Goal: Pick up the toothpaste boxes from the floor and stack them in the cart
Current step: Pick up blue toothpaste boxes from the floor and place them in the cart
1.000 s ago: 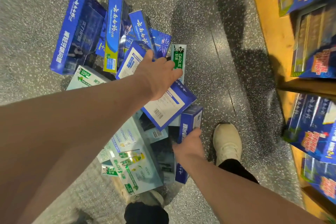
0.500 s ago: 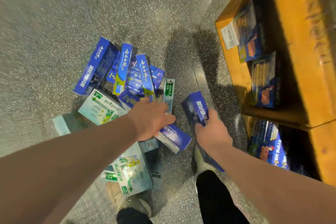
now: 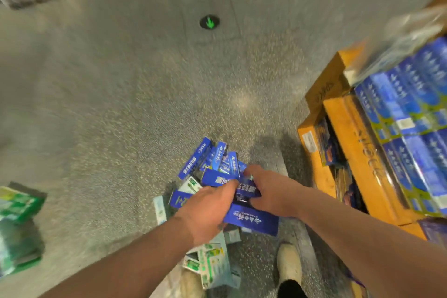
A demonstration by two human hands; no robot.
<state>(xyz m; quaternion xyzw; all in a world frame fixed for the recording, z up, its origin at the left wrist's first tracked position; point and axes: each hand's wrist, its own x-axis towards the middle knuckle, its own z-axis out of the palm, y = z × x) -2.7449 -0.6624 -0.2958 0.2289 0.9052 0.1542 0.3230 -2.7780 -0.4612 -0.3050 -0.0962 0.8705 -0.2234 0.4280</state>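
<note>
Head view, looking down at a speckled floor (image 3: 121, 104); I see both bare forearms reaching forward and meeting over a heap of toothpaste boxes. My left hand (image 3: 208, 213) comes in from the lower left, palm down, fingers curled over the near end of a blue box (image 3: 251, 221); my right hand (image 3: 268, 191) comes in from the right, fingers pointing left, closed on a second blue box (image 3: 217, 180) at its right end; so each hand is clasped on a box, though blur hides exactly where the fingertips sit. The nearer blue box lies with its long axis running left to right, its free end sticking out to the right beneath my right wrist; the other runs much the same way, a little farther from me. The pile (image 3: 212, 159) of loose blue and pale green boxes lies just beyond and below the hands, on the floor. The cart (image 3: 338, 128), an orange frame already holding rows of blue boxes, stands to the right, near the pile; my right hand is the nearer to it, so I judge the boxes must travel rightward and up. My shoe (image 3: 289, 264) is at the bottom, beside the heap.
</note>
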